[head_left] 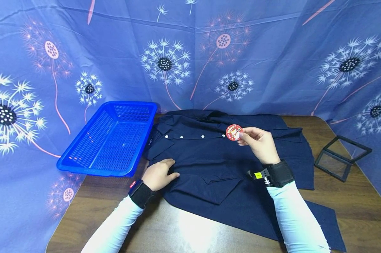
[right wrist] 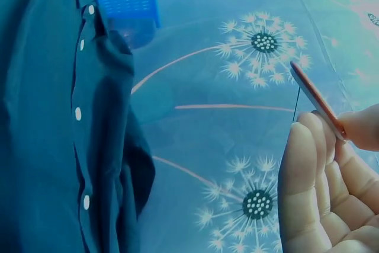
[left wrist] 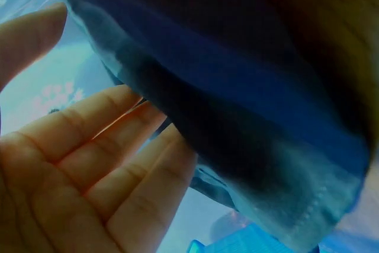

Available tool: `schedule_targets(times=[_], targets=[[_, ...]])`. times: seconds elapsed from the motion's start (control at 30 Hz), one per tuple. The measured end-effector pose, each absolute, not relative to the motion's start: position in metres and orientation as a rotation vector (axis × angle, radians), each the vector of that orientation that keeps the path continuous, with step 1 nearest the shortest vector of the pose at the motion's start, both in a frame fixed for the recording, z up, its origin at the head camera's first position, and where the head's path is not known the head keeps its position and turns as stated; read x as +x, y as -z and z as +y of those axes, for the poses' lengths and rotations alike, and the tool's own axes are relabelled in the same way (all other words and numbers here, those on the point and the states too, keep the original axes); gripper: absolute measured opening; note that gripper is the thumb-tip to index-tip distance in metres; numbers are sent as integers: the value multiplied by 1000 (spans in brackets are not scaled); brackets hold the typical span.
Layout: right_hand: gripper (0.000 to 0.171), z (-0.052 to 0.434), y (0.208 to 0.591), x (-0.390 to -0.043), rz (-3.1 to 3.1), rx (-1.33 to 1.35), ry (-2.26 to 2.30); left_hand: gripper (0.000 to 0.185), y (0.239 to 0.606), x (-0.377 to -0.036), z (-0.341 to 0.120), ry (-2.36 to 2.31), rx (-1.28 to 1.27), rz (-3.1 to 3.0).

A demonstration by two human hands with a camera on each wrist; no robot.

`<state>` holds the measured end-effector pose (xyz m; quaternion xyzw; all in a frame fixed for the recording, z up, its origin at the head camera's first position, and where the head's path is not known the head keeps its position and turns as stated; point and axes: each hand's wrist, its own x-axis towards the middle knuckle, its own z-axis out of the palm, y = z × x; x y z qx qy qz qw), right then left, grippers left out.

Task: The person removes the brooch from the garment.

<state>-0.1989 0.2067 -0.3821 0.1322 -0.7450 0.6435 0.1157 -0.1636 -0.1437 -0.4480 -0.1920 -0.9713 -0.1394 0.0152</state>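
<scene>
Between thumb and fingers, my right hand (head_left: pixel 260 143) pinches a round red badge (head_left: pixel 234 133) with a cartoon print, raised over the garment. Edge-on in the right wrist view, the badge (right wrist: pixel 317 100) has a thin dark line beside it, apparently its pin. A dark navy button-up garment (head_left: pixel 196 158) with white buttons lies spread on the table. My left hand (head_left: pixel 158 174) rests on the garment's near-left part, its fingers extended. Close up in the left wrist view, those fingers (left wrist: pixel 118 152) touch the dark cloth, which hides their tips.
A blue plastic basket (head_left: pixel 105 173) stands on the left, beside the garment. Towards the right edge of the wooden table (head_left: pixel 361 200) lies an unfolded black frame (head_left: pixel 330 173) with clear panes. Behind everything hangs a blue dandelion-print cloth (head_left: pixel 272 70).
</scene>
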Motion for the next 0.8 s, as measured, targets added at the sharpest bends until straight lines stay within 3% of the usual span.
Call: schedule_targets(times=[0.8], targets=[[16, 176, 375, -194, -1956, 487, -2048, 55, 445, -161, -133, 571, -528, -3023]])
